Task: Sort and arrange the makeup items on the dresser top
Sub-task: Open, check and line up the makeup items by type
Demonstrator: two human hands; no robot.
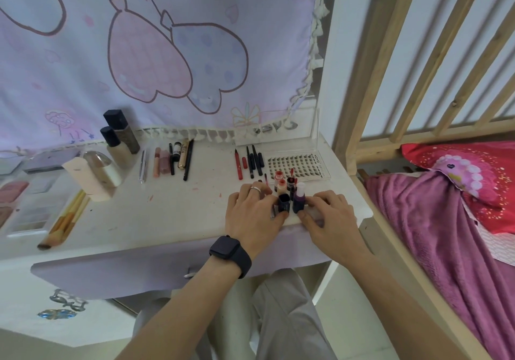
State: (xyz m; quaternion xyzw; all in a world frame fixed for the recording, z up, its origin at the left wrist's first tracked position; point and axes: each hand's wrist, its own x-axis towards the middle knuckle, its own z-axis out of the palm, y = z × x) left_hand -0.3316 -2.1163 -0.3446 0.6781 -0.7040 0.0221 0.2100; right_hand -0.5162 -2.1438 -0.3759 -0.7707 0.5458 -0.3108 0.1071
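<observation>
Desk (167,214), white top, makeup items, listed L to R:

- Palettes (16,192), far L edge, lying flat, partly out of view.
- Brushes (65,220), wooden handles, bunched, lying diagonal near the front L.
- Cream box (83,178) w/ clear-domed bottle (101,168) just beside it.
- Foundation bottles (115,139), 2 pcs, dark caps, upright at the back against the hanging cloth (139,53).
- Silver pen (143,166), lying lengthwise.
- Lip gloss & liner group (172,160), approx. 6 pcs, side by side, mid-back.
- Red pencil (237,164) and dark pencils (255,161), in a row, R of centre.
- Lash tray (298,163), flat, back R corner, in front of a clear acrylic stand (306,128).
- Small orange-capped bottles (280,182), 2 pcs, upright, w/ a dark red bottle (291,182) just beside; all near the front R.

Hands:
- Left hand (250,212), ring on a finger, watch (230,255) on wrist: fingers and thumb curled round a dark square tube (284,202), upright near the desk front edge.
- Right hand (328,214): thumb and fingers pinch a purple bottle (299,199), white cap, upright, just beside the dark tube.

Off desk: bed w/ pink blanket (446,234), R side.
</observation>
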